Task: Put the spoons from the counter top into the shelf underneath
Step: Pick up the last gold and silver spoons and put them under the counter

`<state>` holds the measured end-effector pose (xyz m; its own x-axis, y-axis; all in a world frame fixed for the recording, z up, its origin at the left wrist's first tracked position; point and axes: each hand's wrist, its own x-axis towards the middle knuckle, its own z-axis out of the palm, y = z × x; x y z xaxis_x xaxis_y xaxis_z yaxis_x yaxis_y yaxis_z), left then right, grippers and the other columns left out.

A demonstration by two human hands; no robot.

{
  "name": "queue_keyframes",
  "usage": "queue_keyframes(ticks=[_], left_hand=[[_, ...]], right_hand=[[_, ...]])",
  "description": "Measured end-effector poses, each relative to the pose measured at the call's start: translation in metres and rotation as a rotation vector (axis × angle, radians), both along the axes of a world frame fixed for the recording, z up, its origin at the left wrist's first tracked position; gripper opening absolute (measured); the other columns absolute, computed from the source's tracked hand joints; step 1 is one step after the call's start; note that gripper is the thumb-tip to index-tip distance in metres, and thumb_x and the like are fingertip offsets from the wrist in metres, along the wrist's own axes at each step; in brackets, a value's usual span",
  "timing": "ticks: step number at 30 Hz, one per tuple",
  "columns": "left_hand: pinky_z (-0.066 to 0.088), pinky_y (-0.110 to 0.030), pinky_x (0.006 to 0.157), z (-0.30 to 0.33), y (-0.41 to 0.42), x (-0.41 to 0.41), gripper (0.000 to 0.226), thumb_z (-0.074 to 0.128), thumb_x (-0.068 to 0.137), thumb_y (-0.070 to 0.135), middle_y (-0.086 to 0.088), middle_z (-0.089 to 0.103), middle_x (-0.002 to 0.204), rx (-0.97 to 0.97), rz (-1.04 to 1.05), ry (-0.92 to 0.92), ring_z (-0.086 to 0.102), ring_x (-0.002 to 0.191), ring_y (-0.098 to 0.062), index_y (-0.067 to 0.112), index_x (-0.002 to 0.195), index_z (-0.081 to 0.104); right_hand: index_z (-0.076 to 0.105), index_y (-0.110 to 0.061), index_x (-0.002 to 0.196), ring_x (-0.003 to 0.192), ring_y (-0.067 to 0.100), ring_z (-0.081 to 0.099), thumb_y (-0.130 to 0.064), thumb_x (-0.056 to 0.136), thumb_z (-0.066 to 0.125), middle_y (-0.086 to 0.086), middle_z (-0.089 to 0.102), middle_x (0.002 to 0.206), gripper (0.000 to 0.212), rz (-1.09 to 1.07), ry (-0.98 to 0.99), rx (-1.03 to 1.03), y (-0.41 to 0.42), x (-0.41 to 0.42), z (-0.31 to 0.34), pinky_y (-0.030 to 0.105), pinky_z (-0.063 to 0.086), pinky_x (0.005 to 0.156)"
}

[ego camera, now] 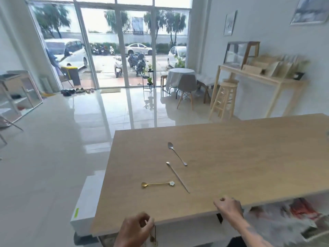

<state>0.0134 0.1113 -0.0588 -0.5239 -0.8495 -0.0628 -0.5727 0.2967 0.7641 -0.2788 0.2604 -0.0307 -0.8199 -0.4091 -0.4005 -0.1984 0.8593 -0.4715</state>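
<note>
Three spoons lie on the wooden counter top [240,157]. A silver spoon [176,153] lies farthest from me. A long thin silver spoon [178,177] lies nearer, and a gold spoon [157,184] with a flower-shaped end is to its left. My left hand [135,229] is at the counter's front edge, pinched on thin gold spoons [154,237] that dangle below the edge. My right hand [229,206] rests at the front edge with its fingers curled and nothing visible in it. The shelf underneath [318,234] shows at the lower right, blurred.
Red and white items [300,209] lie blurred on the shelf. A white box [87,198] stands against the counter's left end. Beyond are a glossy tiled floor, a wooden stool [225,98], a chair [187,88] and glass doors.
</note>
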Motion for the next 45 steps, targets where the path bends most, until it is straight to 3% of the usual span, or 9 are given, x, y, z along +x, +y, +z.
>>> queue_keyframes(ticks=[3, 7, 10, 14, 19, 22, 27, 32, 45], left_hand=[[0.047, -0.021, 0.053, 0.033, -0.015, -0.026, 0.022, 0.072, 0.082, 0.028, 0.005, 0.063, 0.048, 0.162, 0.086, -0.004, 0.051, 0.042, -0.002, 0.023, 0.061, 0.07], [0.042, -0.019, 0.041, 0.045, -0.041, -0.064, 0.018, 0.064, 0.092, 0.019, -0.005, 0.076, 0.062, 0.382, 0.254, 0.073, 0.062, 0.038, -0.012, 0.006, 0.086, 0.074], [0.035, -0.019, 0.036, 0.04, -0.053, -0.091, 0.016, 0.066, 0.089, 0.014, -0.009, 0.073, 0.058, 0.547, 0.362, 0.156, 0.062, 0.035, -0.017, -0.002, 0.09, 0.071], [0.039, -0.02, 0.037, 0.028, -0.07, -0.124, 0.03, 0.075, 0.085, 0.026, -0.011, 0.071, 0.048, 0.663, 0.5, 0.18, 0.071, 0.046, -0.026, -0.002, 0.076, 0.069], [0.059, -0.036, 0.052, 0.019, -0.093, -0.153, 0.02, 0.076, 0.079, 0.011, -0.011, 0.069, 0.047, 0.655, 0.56, 0.113, 0.071, 0.045, -0.03, -0.009, 0.08, 0.072], [0.061, -0.033, 0.051, 0.022, -0.104, -0.166, 0.008, 0.068, 0.077, -0.003, -0.014, 0.071, 0.05, 0.662, 0.579, 0.061, 0.072, 0.045, -0.03, -0.01, 0.074, 0.071], [0.066, -0.043, 0.072, 0.029, -0.123, -0.179, 0.012, 0.072, 0.081, 0.003, -0.016, 0.076, 0.062, 0.661, 0.545, -0.027, 0.078, 0.064, -0.032, -0.006, 0.073, 0.074], [0.06, -0.026, 0.061, 0.025, -0.135, -0.193, 0.016, 0.073, 0.075, 0.014, -0.004, 0.077, 0.058, 0.521, 0.501, -0.103, 0.076, 0.059, -0.017, 0.003, 0.065, 0.078], [0.062, -0.035, 0.075, 0.012, -0.161, -0.214, 0.019, 0.074, 0.075, 0.026, -0.003, 0.079, 0.07, 0.343, 0.44, -0.138, 0.077, 0.074, -0.02, 0.009, 0.07, 0.08]], right_hand=[[0.069, -0.016, 0.078, 0.094, 0.03, 0.065, -0.033, 0.085, 0.063, 0.011, 0.073, 0.094, 0.02, 0.061, 0.066, -0.077, -0.023, -0.008, 0.017, 0.031, 0.05, 0.076], [0.054, -0.021, 0.056, 0.079, 0.025, 0.06, -0.027, 0.081, 0.06, 0.007, 0.065, 0.075, 0.026, 0.141, 0.048, -0.136, -0.068, -0.01, 0.035, 0.024, 0.036, 0.063], [0.068, -0.024, 0.071, 0.087, 0.025, 0.066, -0.026, 0.08, 0.06, 0.007, 0.075, 0.091, 0.013, 0.222, 0.028, -0.14, -0.107, -0.007, 0.036, 0.021, 0.038, 0.066], [0.076, -0.022, 0.1, 0.108, 0.026, 0.066, -0.031, 0.084, 0.056, 0.006, 0.072, 0.112, 0.027, 0.309, 0.033, -0.048, -0.155, -0.003, 0.019, 0.023, 0.045, 0.073], [0.07, -0.014, 0.121, 0.118, 0.025, 0.063, -0.035, 0.09, 0.056, 0.007, 0.066, 0.125, 0.04, 0.344, 0.049, 0.06, -0.193, -0.008, -0.006, 0.027, 0.05, 0.09], [0.07, -0.007, 0.118, 0.115, 0.026, 0.065, -0.026, 0.089, 0.057, 0.009, 0.07, 0.118, 0.037, 0.314, 0.017, 0.041, -0.21, -0.02, -0.013, 0.027, 0.052, 0.09], [0.075, -0.008, 0.093, 0.081, 0.021, 0.064, -0.03, 0.089, 0.06, 0.004, 0.07, 0.089, 0.027, 0.274, 0.009, -0.049, -0.238, -0.048, -0.008, 0.027, 0.049, 0.068], [0.077, -0.012, 0.1, 0.096, 0.027, 0.072, -0.027, 0.09, 0.058, 0.009, 0.076, 0.102, 0.027, 0.239, 0.071, -0.111, -0.266, -0.086, 0.005, 0.029, 0.055, 0.078], [0.072, -0.014, 0.083, 0.085, 0.021, 0.069, -0.021, 0.089, 0.06, 0.003, 0.073, 0.088, 0.015, 0.343, 0.142, -0.009, -0.298, -0.099, -0.016, 0.029, 0.056, 0.078]])
